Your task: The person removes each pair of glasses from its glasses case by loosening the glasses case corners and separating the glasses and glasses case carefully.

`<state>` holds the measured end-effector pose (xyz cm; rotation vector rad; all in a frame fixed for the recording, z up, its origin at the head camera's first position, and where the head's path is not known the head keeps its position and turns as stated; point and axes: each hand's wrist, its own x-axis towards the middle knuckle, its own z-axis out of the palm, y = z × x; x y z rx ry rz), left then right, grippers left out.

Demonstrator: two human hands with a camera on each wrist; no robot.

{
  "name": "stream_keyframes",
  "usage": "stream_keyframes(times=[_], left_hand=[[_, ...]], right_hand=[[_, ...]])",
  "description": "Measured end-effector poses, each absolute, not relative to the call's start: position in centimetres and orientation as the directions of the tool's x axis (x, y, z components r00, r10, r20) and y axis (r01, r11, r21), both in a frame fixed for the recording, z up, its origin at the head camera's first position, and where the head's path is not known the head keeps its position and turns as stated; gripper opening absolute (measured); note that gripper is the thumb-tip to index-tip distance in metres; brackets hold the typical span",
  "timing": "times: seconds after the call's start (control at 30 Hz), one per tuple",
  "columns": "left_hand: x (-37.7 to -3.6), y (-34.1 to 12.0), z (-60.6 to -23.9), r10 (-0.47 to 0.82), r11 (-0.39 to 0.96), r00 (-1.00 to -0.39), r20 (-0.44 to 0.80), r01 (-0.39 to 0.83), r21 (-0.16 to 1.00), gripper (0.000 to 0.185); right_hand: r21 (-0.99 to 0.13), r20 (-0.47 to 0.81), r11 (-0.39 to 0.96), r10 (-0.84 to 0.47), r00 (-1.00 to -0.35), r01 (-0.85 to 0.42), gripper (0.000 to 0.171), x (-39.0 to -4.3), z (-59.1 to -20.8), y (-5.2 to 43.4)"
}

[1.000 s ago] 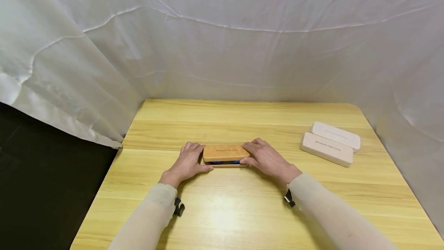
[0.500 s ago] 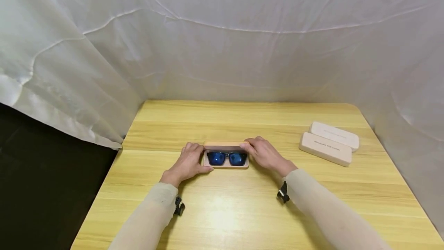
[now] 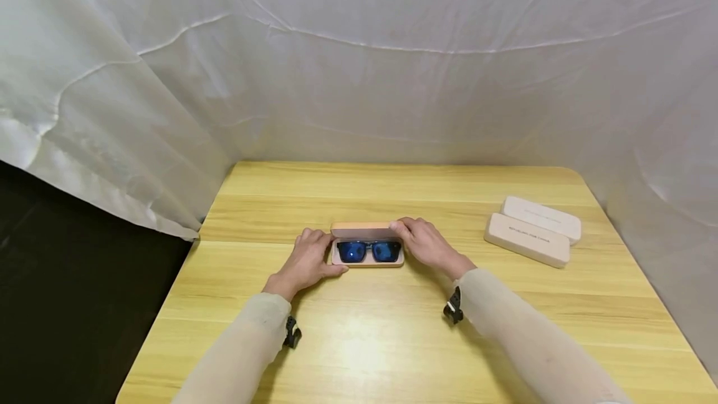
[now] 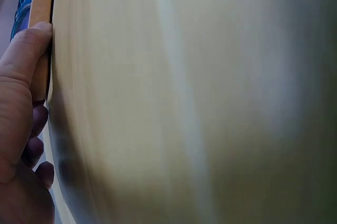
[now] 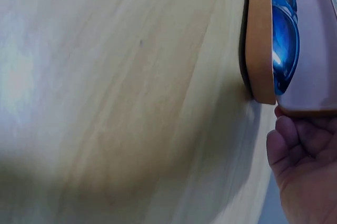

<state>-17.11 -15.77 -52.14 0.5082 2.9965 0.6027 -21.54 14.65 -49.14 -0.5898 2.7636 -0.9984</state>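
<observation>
While the left hand [image 3: 305,260] steadies the near left end of the case [image 3: 367,260], thumb against its edge, the right hand [image 3: 426,243] pinches the lid [image 3: 361,230] and holds it raised. Opening looks done: blue sunglasses [image 3: 367,250] lie exposed inside, not yet lifted out. Two pale closed cases [image 3: 533,230] sit well apart on the table [image 3: 359,341], untouched.

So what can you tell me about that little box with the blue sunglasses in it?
The glasses case is a small, tan, wood-look box lying flat on the wooden table, lid swung up at the back. Its lining looks pale pink. Blue-lensed sunglasses lie folded inside. The left hand holds its left end; the right hand holds the lid's right corner.
</observation>
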Motion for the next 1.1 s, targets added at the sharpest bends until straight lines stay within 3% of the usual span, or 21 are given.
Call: stream_keyframes(times=[0.3,0.43,0.53,0.63,0.73,0.8,0.93,1.1], left_hand=[[-17.0,-15.5,-52.1,0.312,0.87,-0.95,0.011,0.291,0.399,0.085],[-17.0,-15.5,-52.2,0.313,0.867,-0.95,0.001,0.286,0.408,0.085],[-17.0,-15.6,-52.2,0.31,0.864,-0.951,-0.003,0.28,0.418,0.085],[-17.0,-15.6,-52.1,0.304,0.863,-0.953,-0.006,0.273,0.425,0.086],[-16.9,-15.7,-52.0,0.301,0.863,-0.954,-0.009,0.269,0.427,0.085],[-16.9,-15.7,-52.1,0.301,0.863,-0.953,-0.007,0.27,0.427,0.084],[-16.9,-15.6,-52.2,0.307,0.858,-0.952,-0.002,0.276,0.433,0.085],[-16.9,-15.6,-52.3,0.307,0.854,-0.952,0.005,0.278,0.439,0.085]], right_hand=[[-0.642,0.04,0.718,-0.319,-0.947,-0.269,0.07,-20.5,-49.6,14.7],[-0.587,0.165,0.759,-0.227,-0.96,-0.281,0.061,-19.0,-49.3,14.7],[-0.479,0.36,0.781,-0.241,-0.901,-0.4,0.043,-17.9,-49.1,14.5],[-0.305,0.515,0.771,-0.36,-0.778,-0.559,0.023,-17.1,-49.0,13.8],[-0.143,0.573,0.732,-0.488,-0.659,-0.666,0.012,-16.5,-49.0,12.8],[-0.064,0.571,0.717,-0.544,-0.615,-0.694,0.01,-16.3,-49.2,11.9],[0.034,0.532,0.711,-0.607,-0.59,-0.702,0.01,-16.2,-49.8,10.4],[0.101,0.475,0.735,-0.628,-0.616,-0.671,0.012,-16.4,-50.3,9.0]])
